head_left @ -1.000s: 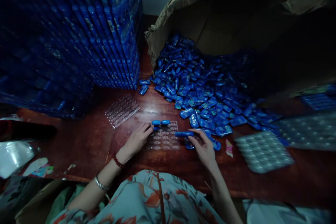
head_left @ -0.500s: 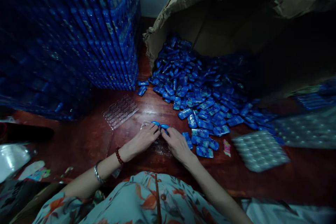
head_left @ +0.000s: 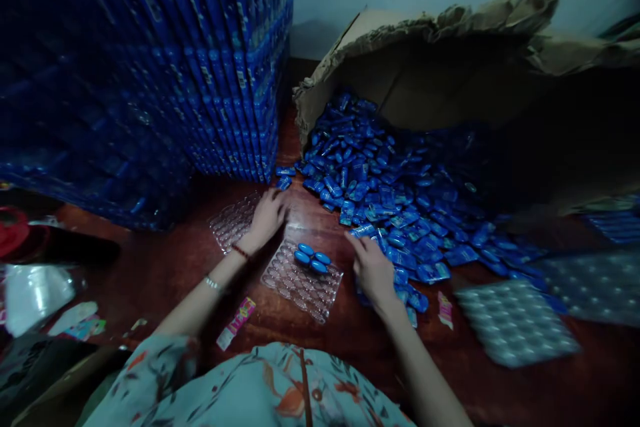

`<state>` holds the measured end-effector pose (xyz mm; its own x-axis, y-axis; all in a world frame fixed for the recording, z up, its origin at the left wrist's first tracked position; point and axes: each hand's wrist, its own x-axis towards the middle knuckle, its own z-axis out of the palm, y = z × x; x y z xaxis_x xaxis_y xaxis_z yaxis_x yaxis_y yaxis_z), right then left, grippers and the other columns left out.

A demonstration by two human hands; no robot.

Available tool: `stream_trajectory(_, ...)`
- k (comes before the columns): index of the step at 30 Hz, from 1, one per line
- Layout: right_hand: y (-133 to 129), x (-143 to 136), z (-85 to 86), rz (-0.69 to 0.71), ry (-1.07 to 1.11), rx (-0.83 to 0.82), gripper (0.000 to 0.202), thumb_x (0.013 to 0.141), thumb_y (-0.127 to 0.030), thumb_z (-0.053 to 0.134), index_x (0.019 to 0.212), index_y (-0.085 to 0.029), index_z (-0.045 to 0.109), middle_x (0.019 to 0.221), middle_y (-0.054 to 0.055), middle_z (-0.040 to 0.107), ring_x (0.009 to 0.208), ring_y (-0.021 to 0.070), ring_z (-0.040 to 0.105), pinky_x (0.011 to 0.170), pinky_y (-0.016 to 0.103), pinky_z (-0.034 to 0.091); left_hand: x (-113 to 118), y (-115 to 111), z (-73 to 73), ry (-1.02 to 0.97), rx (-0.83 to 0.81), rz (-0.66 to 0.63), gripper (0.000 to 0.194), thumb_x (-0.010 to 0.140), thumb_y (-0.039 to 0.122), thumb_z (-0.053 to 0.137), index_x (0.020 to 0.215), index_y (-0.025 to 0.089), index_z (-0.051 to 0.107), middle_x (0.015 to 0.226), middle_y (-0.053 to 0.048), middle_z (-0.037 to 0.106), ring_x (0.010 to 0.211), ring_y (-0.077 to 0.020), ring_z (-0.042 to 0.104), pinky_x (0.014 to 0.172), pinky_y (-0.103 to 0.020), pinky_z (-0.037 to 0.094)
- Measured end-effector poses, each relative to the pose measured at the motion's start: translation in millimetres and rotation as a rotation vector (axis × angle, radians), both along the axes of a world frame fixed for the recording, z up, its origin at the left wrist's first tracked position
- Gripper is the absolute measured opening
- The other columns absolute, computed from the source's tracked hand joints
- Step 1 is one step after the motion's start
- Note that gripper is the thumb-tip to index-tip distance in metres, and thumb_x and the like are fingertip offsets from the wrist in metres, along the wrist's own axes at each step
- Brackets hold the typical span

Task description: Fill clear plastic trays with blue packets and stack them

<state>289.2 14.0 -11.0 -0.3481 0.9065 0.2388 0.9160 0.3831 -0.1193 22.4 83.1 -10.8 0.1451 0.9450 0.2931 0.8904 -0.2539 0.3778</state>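
Observation:
A clear plastic blister tray [head_left: 303,287] lies in front of me, with several shiny blue oval pieces [head_left: 313,258] grouped at its far edge. My left hand [head_left: 269,217] reaches beyond the tray's left side, fingers stretched towards two small blue packets [head_left: 284,182]; whether they touch is unclear. It holds nothing I can see. At the near edge of a heap of blue packets [head_left: 390,193], my right hand [head_left: 373,270] has its index finger extended by a packet, the other fingers bent and partly hidden. Another clear tray [head_left: 233,220] lies partly behind my left forearm.
Tall stacks of blue packs [head_left: 200,80] stand at left. A torn cardboard box [head_left: 345,47] opens behind the heap. Silvery trays [head_left: 517,323] lie at right. A pink wrapper strip [head_left: 236,323] is near my left forearm, and a dark red-topped cylinder [head_left: 60,243] lies far left.
My hands have parted from the tray. The left has gone forward to the two packets, the right outward to the heap. The blue oval pieces now rest uncovered on the tray. The view has shifted.

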Motion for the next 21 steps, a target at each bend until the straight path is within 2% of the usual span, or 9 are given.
stream_trajectory(2,24.6,7.1,5.8,-0.052,-0.142,-0.074,0.056,0.075,0.002,0.040,0.124,-0.023,0.053,0.112,0.012,0.056,0.093,0.0237,0.052,0.068,0.031,0.045,2.5,36.5,4.7,0.155,-0.167,0.129,0.039,0.090,0.024,0.042,0.126,0.010,0.045,0.114,-0.018,0.052,0.107,-0.0285,0.049,0.090,-0.042,0.042)
stream_trajectory(4,44.8,9.7,11.5,-0.034,-0.270,-0.164,0.053,0.076,0.002,0.038,0.121,-0.022,0.054,0.118,0.013,0.054,0.093,0.0242,0.052,0.067,0.032,0.044,6.9,63.8,7.0,0.218,-0.253,0.152,0.042,0.088,0.022,0.046,0.126,0.006,0.043,0.113,-0.021,0.053,0.108,-0.0315,0.049,0.088,-0.042,0.041)
stream_trajectory(6,56.2,9.9,14.6,0.001,-0.339,-0.242,0.047,0.080,0.001,0.036,0.117,-0.020,0.055,0.115,0.014,0.055,0.090,0.0223,0.055,0.066,0.030,0.043,10.7,79.0,6.4,0.231,-0.292,0.115,0.043,0.085,0.018,0.049,0.127,0.007,0.043,0.116,-0.022,0.051,0.108,-0.0317,0.050,0.086,-0.040,0.042)
stream_trajectory(8,58.0,11.2,14.5,0.025,-0.345,-0.298,0.042,0.081,-0.001,0.037,0.114,-0.019,0.055,0.111,0.013,0.056,0.083,0.0198,0.058,0.062,0.027,0.042,11.7,82.5,4.0,0.242,-0.337,0.063,0.045,0.083,0.016,0.051,0.127,0.012,0.042,0.121,-0.019,0.048,0.106,-0.0296,0.053,0.084,-0.037,0.044)
stream_trajectory(11,44.0,19.1,10.8,0.000,-0.177,-0.319,0.033,0.084,-0.009,0.042,0.114,-0.017,0.052,0.109,0.012,0.058,0.074,0.0185,0.061,0.059,0.027,0.042,6.8,69.6,0.9,0.253,-0.402,-0.006,0.042,0.081,0.021,0.056,0.122,0.018,0.047,0.121,-0.016,0.048,0.096,-0.0273,0.059,0.079,-0.035,0.046)
stream_trajectory(15,-0.6,25.5,5.8,-0.100,0.413,-0.313,0.033,0.086,-0.031,0.050,0.117,-0.020,0.048,0.089,0.004,0.064,0.067,0.0178,0.061,0.061,0.028,0.047,-8.5,32.2,1.7,0.239,-0.416,-0.032,0.039,0.082,0.027,0.055,0.119,0.017,0.046,0.114,-0.015,0.050,0.089,-0.0262,0.061,0.075,-0.035,0.047)
stream_trajectory(18,-39.9,8.6,1.0,-0.120,0.783,-0.417,0.032,0.085,-0.039,0.052,0.113,-0.022,0.050,0.077,0.000,0.064,0.062,0.0162,0.060,0.059,0.027,0.049,-21.9,0.4,4.2,0.063,-0.311,-0.048,0.030,0.085,0.027,0.051,0.112,0.015,0.046,0.102,-0.011,0.056,0.086,-0.0227,0.060,0.075,-0.033,0.047)
stream_trajectory(21,-65.5,-20.2,-10.0,-0.072,0.894,-0.373,0.023,0.085,-0.036,0.053,0.103,-0.023,0.056,0.090,0.003,0.066,0.080,0.0177,0.064,0.074,0.031,0.052,-30.9,-32.0,6.5,-0.230,-0.198,-0.032,0.020,0.087,0.031,0.048,0.100,0.016,0.051,0.091,-0.005,0.060,0.083,-0.0183,0.058,0.077,-0.030,0.046)
